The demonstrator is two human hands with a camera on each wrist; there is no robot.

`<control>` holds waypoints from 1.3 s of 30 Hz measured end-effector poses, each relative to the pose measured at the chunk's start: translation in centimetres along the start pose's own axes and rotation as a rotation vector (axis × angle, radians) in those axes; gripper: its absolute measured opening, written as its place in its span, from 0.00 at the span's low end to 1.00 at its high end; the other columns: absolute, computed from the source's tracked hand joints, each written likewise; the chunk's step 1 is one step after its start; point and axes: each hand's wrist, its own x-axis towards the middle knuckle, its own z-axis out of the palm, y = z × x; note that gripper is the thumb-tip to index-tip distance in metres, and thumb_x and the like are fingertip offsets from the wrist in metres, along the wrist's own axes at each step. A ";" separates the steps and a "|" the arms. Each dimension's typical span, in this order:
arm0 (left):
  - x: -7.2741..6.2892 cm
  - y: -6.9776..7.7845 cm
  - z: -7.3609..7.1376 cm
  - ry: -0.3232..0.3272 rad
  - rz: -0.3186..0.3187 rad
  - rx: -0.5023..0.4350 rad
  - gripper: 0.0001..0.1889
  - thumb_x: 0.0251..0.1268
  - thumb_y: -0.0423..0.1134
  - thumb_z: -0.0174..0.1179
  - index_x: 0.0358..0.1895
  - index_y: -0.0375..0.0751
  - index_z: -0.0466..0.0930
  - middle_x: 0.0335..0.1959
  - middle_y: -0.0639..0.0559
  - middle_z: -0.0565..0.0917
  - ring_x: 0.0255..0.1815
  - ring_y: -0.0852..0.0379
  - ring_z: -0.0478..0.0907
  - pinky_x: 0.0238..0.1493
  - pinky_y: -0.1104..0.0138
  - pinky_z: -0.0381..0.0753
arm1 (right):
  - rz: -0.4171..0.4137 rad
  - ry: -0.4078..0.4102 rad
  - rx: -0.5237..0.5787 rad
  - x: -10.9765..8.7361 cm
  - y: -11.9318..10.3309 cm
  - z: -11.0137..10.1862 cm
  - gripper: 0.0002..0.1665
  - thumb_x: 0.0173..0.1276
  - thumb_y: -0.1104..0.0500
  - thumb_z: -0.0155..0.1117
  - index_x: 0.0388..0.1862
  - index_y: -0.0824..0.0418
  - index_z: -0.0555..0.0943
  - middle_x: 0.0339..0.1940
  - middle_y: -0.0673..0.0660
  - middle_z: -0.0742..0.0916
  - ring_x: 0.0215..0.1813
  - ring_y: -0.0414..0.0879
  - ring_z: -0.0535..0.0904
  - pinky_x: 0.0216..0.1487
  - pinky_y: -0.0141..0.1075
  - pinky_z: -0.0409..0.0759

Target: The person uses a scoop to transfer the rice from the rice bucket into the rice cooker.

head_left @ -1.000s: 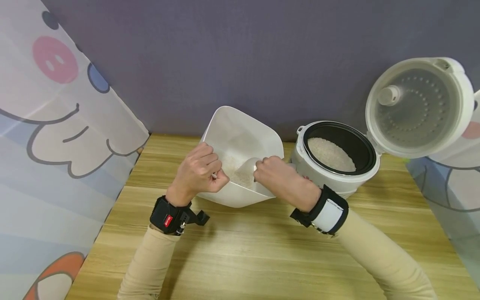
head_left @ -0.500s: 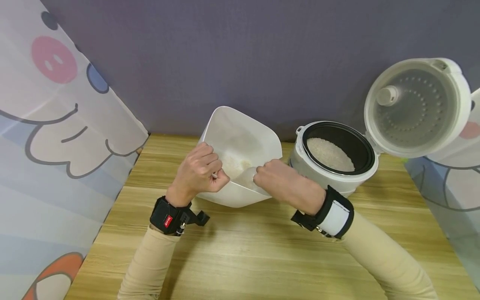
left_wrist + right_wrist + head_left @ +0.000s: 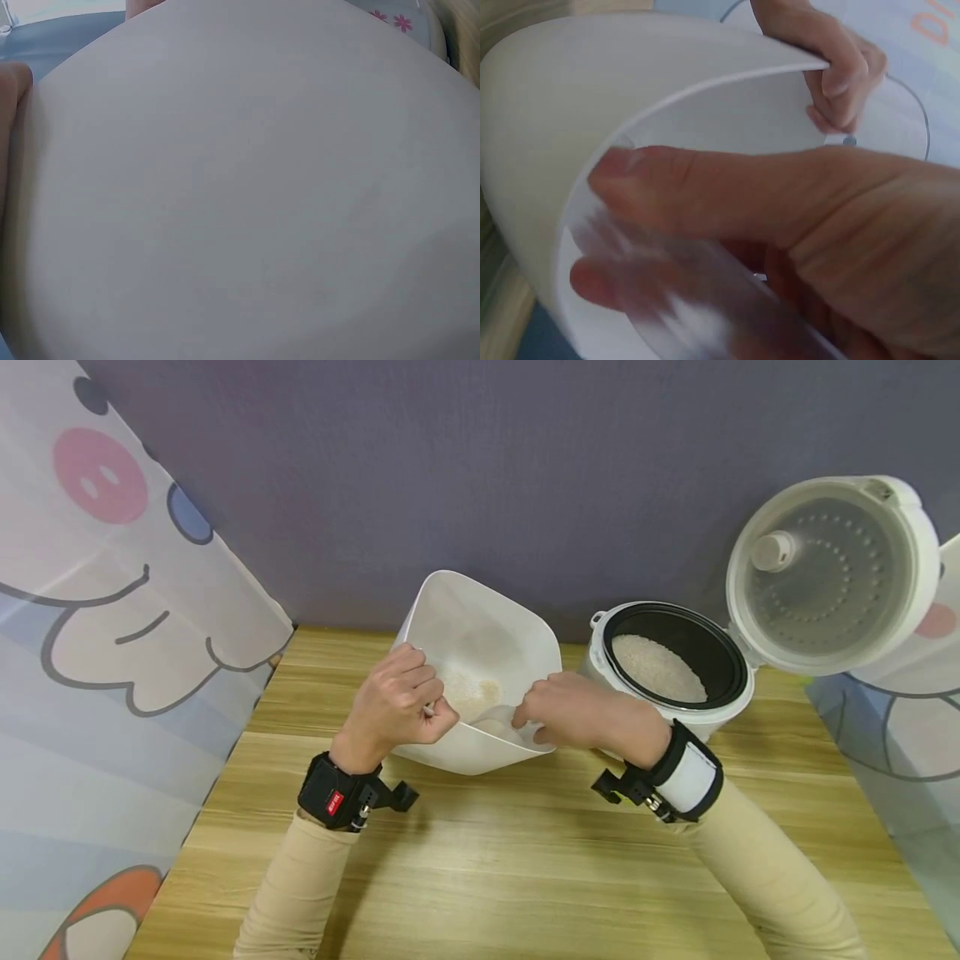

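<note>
A white bin stands tilted with its mouth facing me, some rice at its bottom. My left hand grips the bin's left rim, fingers curled over it; the right wrist view also shows that hand at the rim. Inside the bin's right side, my right hand holds a clear plastic scoop between thumb and fingers. Close up, the clear scoop is blurred, and the thumb overlaps the bin's rim. The bin's outer wall fills the left wrist view.
Right of the bin stands a white rice cooker, partly behind my right forearm. Its dark inner pot contains rice, and its lid is raised. Under everything is a wooden table, with a grey wall behind.
My right hand has shifted slightly right and turned, its fingers less tightly closed, while the scoop has moved toward the bin's near right side. The left hand stays on the rim.
</note>
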 end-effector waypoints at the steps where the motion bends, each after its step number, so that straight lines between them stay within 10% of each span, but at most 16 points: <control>1: 0.0 0.0 0.0 -0.001 -0.002 0.000 0.10 0.38 0.30 0.44 0.10 0.44 0.54 0.10 0.54 0.53 0.17 0.55 0.52 0.25 0.65 0.59 | 0.001 -0.006 0.026 0.0 0.2 0.0 0.15 0.59 0.65 0.77 0.45 0.55 0.91 0.42 0.51 0.92 0.38 0.47 0.86 0.42 0.45 0.82; 24: 0.2 0.1 -0.1 -0.004 0.004 0.000 0.11 0.38 0.30 0.44 0.10 0.44 0.54 0.10 0.54 0.53 0.17 0.55 0.52 0.25 0.65 0.59 | -0.054 0.036 0.353 0.9 2.8 2.3 0.16 0.73 0.57 0.65 0.56 0.58 0.86 0.50 0.53 0.91 0.46 0.42 0.87 0.51 0.43 0.83; 39: -0.2 0.0 -0.3 0.004 -0.003 -0.005 0.10 0.38 0.30 0.44 0.11 0.44 0.53 0.10 0.54 0.54 0.17 0.55 0.52 0.25 0.65 0.59 | -0.071 0.148 0.164 2.1 1.2 3.5 0.11 0.67 0.61 0.71 0.47 0.58 0.87 0.28 0.47 0.87 0.25 0.38 0.78 0.31 0.36 0.78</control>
